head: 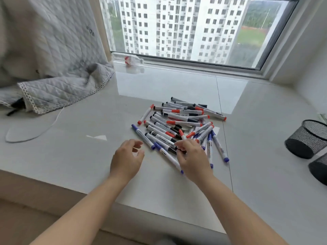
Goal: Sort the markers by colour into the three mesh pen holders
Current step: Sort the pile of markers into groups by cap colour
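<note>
Head cam, single view. I see the markers (178, 124) in one loose heap mid-desk, white barrels w/ red, blue and black caps mixed, many crossing or lying on each other. Blue-capped ones sit mostly at the near and right edge of the heap; black and red mostly toward the window side. One red marker (145, 114) lies slightly apart at the left edge of the heap.

Left hand (126, 160): just left of the heap, fingers loosely curled, holding nothing, not touching any marker as far as I can tell.

Right hand (192, 157): over the near edge of the heap, fingertips curled down and pinching at a black-capped marker (172, 149); grip partly hidden by the fingers.

Two mesh pen holders (307, 138) visible at far right of the desk (88, 156), well apart from the heap, lying tilted on their sides; second one cut by frame edge. No third holder in frame.

Other: quilted cloth (58, 89) at back left, white cable (44, 128) in front of it, window (185, 29) behind w/ a small bottle (133, 60) on the sill.
</note>
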Demonstrator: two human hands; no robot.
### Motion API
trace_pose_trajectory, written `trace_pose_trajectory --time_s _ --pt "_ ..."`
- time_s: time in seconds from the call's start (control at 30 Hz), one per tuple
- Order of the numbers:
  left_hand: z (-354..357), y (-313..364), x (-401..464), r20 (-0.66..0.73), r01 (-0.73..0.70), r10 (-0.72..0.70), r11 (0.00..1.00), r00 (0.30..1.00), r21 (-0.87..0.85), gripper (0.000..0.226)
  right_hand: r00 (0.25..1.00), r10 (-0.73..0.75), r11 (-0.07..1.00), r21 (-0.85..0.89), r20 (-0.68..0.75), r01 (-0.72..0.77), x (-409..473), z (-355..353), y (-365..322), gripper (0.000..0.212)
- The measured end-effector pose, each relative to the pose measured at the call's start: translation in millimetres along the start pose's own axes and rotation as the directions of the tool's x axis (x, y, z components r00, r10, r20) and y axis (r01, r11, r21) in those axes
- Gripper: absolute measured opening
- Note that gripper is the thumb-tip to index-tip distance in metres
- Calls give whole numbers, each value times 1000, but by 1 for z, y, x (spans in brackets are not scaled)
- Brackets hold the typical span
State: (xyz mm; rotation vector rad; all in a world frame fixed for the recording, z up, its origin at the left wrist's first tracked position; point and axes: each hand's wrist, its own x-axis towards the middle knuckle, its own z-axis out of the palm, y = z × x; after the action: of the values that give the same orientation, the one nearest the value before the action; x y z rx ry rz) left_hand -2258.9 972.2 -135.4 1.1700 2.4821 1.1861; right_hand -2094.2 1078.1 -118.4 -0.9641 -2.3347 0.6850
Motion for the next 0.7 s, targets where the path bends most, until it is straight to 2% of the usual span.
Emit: trace_pose_trajectory --time_s 0.1,0.2,0.3,0.37,0.47,0.53,0.7 --pt "2 0 20 22 -64 63 997 998 39 19 996 -39 994 -100 80 47 22 15 -3 25" --pt "8 7 42 101 -201 190 974 976 102 22 995 -35 986 -157 98 50 39 21 2 28" --pt "14 11 61 250 -394 344 899 905 191 25 996 -38 982 -184 84 53 54 22 8 29" --pt "17 12 72 366 -533 421 793 830 295 26 993 -39 976 -207 111 61 62 23 12 29" --pt "21 14 87 529 -661 433 646 730 383 28 994 -9 972 -234 111 35 70 20 18 27" --pt "23 15 93 580 -709 439 584 686 396 32 996 22 978 -209 82 -4 75 16 21 24" --pt "27 18 104 643 -764 447 529 621 370 45 994 58 980 -195 96 -38 87 12 23 25"
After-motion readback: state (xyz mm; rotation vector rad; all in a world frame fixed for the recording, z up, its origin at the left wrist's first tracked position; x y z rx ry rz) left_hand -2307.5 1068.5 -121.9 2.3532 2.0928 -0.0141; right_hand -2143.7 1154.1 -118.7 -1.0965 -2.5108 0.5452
